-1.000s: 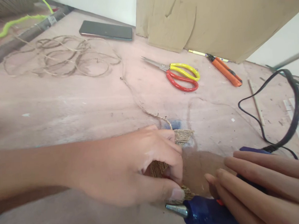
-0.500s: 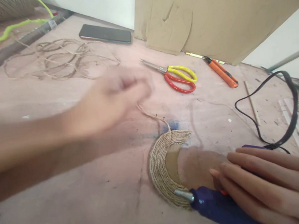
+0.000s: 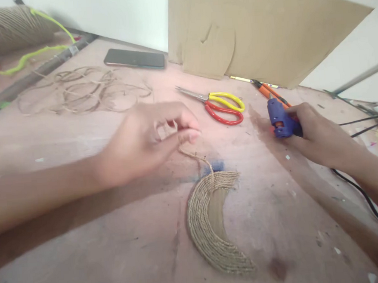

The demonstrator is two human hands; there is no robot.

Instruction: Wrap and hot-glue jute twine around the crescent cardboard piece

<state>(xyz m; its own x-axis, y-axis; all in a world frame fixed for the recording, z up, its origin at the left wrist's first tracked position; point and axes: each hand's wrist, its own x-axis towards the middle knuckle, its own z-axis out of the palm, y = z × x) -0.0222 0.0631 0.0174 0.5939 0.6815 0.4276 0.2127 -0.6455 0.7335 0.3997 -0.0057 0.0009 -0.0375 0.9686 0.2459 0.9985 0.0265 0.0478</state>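
A crescent-shaped piece (image 3: pixel 199 227) lies on the table, covered in curved rows of jute twine, with a bare brown strip along its inner edge. From its upper end a loose length of twine (image 3: pixel 194 155) rises to my left hand (image 3: pixel 158 137). That hand is pinched closed around the twine, thumb and fingertips together; the exact grip is partly hidden. My right hand (image 3: pixel 318 132) is wrapped round a blue hot glue gun (image 3: pixel 278 117), held above the table at the right, its nozzle pointing away from me.
Scissors (image 3: pixel 223 106) with yellow and red handles lie beyond my hands. A phone (image 3: pixel 134 59) and tangled twine (image 3: pixel 88 90) are at the back left, near a big twine spool (image 3: pixel 13 31). Cardboard (image 3: pixel 265 32) stands behind an orange cutter (image 3: pixel 263 91). A black cord (image 3: pixel 367 198) trails right.
My right hand has lifted the glue gun away from the crescent's lower end, to the upper right, turning its nozzle away from me. My left hand stays by the twine, slightly lower in view.
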